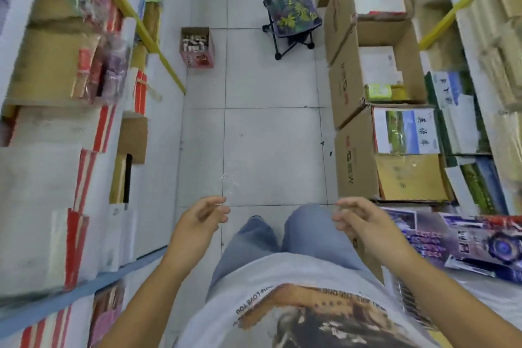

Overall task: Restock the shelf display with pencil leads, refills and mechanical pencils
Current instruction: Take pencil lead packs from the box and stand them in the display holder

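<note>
A person stands in a narrow stockroom aisle, looking down at a white tiled floor (271, 150). The left hand (197, 220) and the right hand (364, 223) are raised side by side over the knees, well apart. Each has its fingers loosely curled, with a narrow gap between thumb and forefinger. A faint clear glint (226, 178) hangs just beyond the left fingertips. Whether either hand pinches something transparent cannot be told.

A small red carton (197, 46) stands open on the floor at the far left, against the foot of the left shelving (42, 178). It is packed with small pale packs. Whether these are leads, refills or pencils cannot be told, nor which way their long sides run.

A folding stool (292, 18) with a leaf-print seat stands farther down the aisle, to the right of the carton. A row of open cardboard boxes (353, 87) holding paper goods lines the right side. A purple printed box (480, 243) lies at the near right, beside the right hand. The shelves on both sides hold stacked white and red packs.
</note>
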{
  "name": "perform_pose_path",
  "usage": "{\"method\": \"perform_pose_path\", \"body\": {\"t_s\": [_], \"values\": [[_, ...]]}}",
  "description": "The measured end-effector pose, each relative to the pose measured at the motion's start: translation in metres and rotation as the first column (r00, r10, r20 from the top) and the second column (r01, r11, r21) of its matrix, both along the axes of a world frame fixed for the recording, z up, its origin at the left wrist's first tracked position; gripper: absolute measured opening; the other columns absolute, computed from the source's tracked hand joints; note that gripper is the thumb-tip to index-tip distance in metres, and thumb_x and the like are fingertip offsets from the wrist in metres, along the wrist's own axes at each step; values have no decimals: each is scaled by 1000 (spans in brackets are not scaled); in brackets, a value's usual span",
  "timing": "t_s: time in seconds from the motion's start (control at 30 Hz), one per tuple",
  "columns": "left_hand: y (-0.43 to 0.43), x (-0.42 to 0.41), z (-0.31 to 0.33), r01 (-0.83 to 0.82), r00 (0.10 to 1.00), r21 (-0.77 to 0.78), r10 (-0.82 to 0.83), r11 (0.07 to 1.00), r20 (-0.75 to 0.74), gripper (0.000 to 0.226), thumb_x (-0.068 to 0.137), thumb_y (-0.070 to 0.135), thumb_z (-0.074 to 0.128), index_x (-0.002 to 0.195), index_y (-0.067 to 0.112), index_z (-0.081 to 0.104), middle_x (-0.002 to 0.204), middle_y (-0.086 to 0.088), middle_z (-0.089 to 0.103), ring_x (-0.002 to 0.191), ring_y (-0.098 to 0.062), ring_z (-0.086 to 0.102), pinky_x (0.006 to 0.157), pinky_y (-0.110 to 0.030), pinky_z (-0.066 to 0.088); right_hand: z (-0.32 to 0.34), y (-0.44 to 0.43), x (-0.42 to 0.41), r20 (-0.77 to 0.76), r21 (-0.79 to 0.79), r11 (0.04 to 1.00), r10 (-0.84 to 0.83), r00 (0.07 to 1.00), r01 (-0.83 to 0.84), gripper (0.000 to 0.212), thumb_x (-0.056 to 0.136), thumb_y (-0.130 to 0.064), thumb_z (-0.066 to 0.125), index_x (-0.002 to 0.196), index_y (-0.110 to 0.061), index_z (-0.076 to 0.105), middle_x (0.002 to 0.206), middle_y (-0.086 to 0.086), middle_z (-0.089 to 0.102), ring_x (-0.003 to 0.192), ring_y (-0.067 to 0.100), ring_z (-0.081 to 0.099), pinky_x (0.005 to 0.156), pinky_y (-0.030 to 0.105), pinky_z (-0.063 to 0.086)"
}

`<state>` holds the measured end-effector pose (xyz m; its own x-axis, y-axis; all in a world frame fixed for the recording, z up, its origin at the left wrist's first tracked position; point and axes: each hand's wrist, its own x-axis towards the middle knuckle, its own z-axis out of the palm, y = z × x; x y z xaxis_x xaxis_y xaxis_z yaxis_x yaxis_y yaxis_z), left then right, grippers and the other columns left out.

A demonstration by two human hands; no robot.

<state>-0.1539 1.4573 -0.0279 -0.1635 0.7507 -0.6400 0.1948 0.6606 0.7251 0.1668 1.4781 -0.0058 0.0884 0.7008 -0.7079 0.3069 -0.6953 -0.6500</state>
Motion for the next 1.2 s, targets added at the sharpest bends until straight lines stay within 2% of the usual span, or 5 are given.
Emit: {"method": "perform_pose_path", "body": {"t_s": [0.3, 0.47, 0.73, 1.03, 1.2], "values": [[246, 21, -6, -14, 1000, 34, 13, 999, 14, 19, 99, 15, 56, 104, 29, 68, 95, 10, 76, 86, -6, 71, 82, -24, 54, -28, 220, 27, 32, -41, 999, -19, 999, 20, 19, 96, -8, 54, 106, -20, 64, 85, 2, 73, 78, 20, 67, 78, 33, 54], [324, 24, 2, -152, 988, -29, 152, 988, 11, 21, 100, 10, 53, 105, 26, 66, 97, 4, 75, 85, -6, 71, 85, -26, 54, -18, 366, 14, 24, -24, 987, 159, 987, -158, 20, 97, -7, 52, 102, -22, 65, 83, 1, 73, 64, 7, 65, 60, 14, 51], [427, -21, -2, -341, 940, -31, 341, 939, -24, 16, 100, 19, 54, 107, 29, 66, 95, 11, 75, 87, -5, 71, 82, -26, 54, -16, 565, -59, 8, 28, 910, 414, 910, -414, 22, 96, -16, 50, 102, -31, 65, 85, -11, 73, 79, 10, 68, 76, 29, 51], [609, -87, -13, -253, 967, -16, 253, 967, -11, 18, 101, 18, 54, 108, 29, 65, 100, 8, 74, 89, -4, 71, 88, -30, 53, -13, 704, -120, 7, 16, 950, 312, 950, -312, 22, 96, -10, 51, 104, -25, 65, 84, -4, 73, 77, 16, 67, 72, 27, 51], [704, -108, -11, -280, 960, 34, 279, 959, 34, 18, 100, 17, 55, 107, 29, 66, 94, 11, 75, 85, -2, 71, 82, -22, 51, -14, 778, -127, 28, -40, 947, 321, 947, -320, 20, 97, -12, 51, 105, -24, 65, 83, -5, 73, 76, 14, 68, 69, 25, 50]]}}
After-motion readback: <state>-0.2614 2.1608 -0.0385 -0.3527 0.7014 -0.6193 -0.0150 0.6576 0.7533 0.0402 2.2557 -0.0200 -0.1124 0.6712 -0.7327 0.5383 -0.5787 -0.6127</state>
